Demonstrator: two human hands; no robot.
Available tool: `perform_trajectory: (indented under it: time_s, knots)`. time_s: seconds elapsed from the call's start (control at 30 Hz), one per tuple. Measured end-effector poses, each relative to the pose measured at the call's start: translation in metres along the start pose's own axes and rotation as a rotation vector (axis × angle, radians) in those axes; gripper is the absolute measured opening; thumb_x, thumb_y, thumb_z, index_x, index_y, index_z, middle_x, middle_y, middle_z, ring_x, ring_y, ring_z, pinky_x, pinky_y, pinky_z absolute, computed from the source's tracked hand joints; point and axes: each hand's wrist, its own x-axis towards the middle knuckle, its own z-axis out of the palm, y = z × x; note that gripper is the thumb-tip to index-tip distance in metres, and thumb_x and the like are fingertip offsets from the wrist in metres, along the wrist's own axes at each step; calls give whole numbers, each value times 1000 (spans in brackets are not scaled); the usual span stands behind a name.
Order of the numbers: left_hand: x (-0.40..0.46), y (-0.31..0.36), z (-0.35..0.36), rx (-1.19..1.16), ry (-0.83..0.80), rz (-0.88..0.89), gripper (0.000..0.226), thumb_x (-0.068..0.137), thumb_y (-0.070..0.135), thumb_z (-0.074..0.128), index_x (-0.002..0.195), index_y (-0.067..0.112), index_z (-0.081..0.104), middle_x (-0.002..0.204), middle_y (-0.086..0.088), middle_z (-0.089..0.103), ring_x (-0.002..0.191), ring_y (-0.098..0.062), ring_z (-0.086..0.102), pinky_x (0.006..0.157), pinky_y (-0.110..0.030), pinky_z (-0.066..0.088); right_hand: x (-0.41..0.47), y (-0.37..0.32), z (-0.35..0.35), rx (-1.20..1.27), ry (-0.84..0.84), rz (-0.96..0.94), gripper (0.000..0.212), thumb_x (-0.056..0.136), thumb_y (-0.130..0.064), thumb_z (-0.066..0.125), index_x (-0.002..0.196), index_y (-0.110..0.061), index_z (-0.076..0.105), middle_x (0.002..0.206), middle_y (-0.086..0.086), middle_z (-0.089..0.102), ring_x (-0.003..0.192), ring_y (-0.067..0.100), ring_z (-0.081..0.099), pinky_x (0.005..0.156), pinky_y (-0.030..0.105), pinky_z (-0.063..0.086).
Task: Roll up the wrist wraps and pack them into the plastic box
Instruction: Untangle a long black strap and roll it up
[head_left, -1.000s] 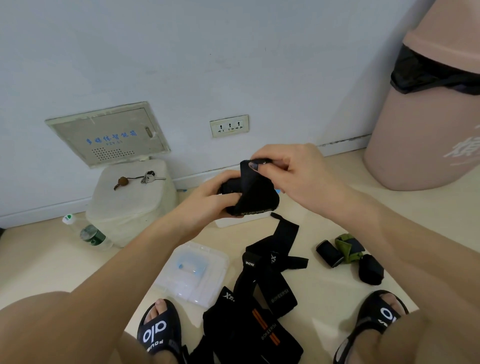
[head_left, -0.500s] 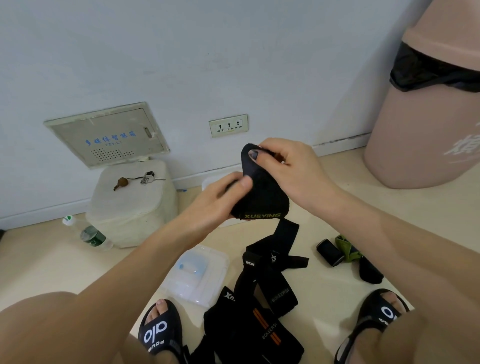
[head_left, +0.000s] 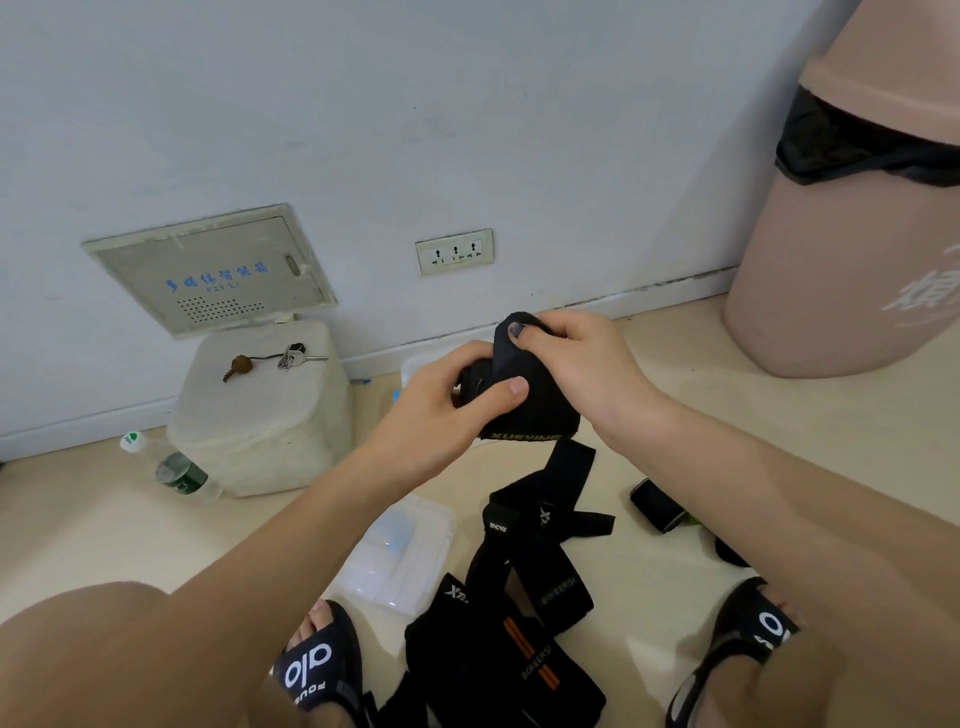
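While your left hand (head_left: 441, 410) grips the rolled end of the black fabric wrist wrap (head_left: 519, 400) lettered XUEYING, your right hand (head_left: 566, 353), lower than half a second ago, pinches its top edge, tightening the roll above the floor. Unrolled BOKEERSI wraps (head_left: 524, 639) lie beside the clear plastic box (head_left: 400, 561).

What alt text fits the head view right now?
Both hands, left hand and right hand, grip a partly rolled black wrist wrap above a floor strewn with loose wraps. A clear plastic lid lies beside them, near the person's sandals.
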Motion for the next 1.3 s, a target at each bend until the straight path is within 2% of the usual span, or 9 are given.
perform_trajectory:
  time_s: [0.2, 0.4, 0.53, 0.6, 0.77, 0.9, 1.07, 1.23, 1.3]
  knots:
    - [-1, -5, 4, 65, 72, -54, 27, 92, 25, 73, 111, 35, 57, 94, 8, 69, 79, 0, 65, 71, -14, 49, -4, 7, 6, 58, -12, 168, 26, 96, -24, 61, 94, -1, 71, 85, 15, 68, 82, 30, 64, 76, 40, 53]
    - [-4, -2, 7, 74, 45, 6, 46, 90, 13, 73, 118, 30, 41, 94, 6, 66, 67, -3, 57, 61, -16, 46, -4, 10, 5, 188, -48, 305, 19, 96, -20, 59, 106, -7, 69, 96, 15, 68, 87, 27, 64, 78, 38, 51]
    - [-5, -3, 9, 114, -2, 87, 52, 90, 9, 72, 126, 41, 51, 103, 7, 67, 85, -7, 63, 72, -17, 49, -5, 13, -3, 393, -216, 515, 32, 98, -21, 54, 119, -2, 69, 105, 21, 73, 91, 33, 69, 95, 51, 56]
    - [-5, -4, 9, 166, -23, 127, 49, 89, 7, 72, 123, 39, 59, 107, 15, 67, 97, -5, 64, 79, -15, 49, -6, 15, -7, 485, -286, 583, 36, 99, -23, 53, 121, 0, 71, 116, 23, 74, 97, 34, 71, 97, 50, 57]
    - [-5, -5, 19, 238, -107, 156, 46, 80, 11, 79, 114, 39, 66, 109, 20, 68, 101, -3, 65, 83, -13, 48, -10, 25, -17, 481, -312, 659, 33, 98, -20, 56, 123, -2, 70, 118, 19, 73, 95, 33, 71, 77, 41, 60]
    - [-1, -8, 35, 235, -146, 114, 45, 69, 39, 74, 112, 45, 64, 114, 19, 63, 105, -7, 64, 92, -30, 56, -15, 36, -30, 412, -194, 701, 28, 102, -23, 56, 116, -4, 70, 105, 18, 75, 84, 31, 72, 68, 38, 60]
    - [6, -13, 56, 211, -151, 81, 48, 69, 45, 71, 117, 41, 65, 114, 19, 64, 106, -8, 65, 96, -34, 56, -32, 47, -59, 377, -3, 639, 26, 104, -18, 42, 117, -7, 62, 119, 21, 66, 105, 35, 66, 84, 47, 60]
    - [10, -17, 74, 175, -196, 32, 24, 84, 23, 77, 103, 34, 69, 95, 15, 68, 85, -3, 66, 71, -18, 53, -60, 42, -79, 110, 23, 369, 26, 102, -22, 47, 125, -21, 61, 119, 5, 66, 108, 20, 65, 94, 38, 56]
    - [13, -19, 79, 152, -200, -14, 22, 85, 18, 76, 104, 27, 71, 93, 9, 68, 79, 0, 64, 66, -15, 50, -75, 43, -83, -29, -89, 197, 33, 96, -16, 54, 127, -26, 63, 119, -5, 66, 109, 9, 64, 92, 25, 54]
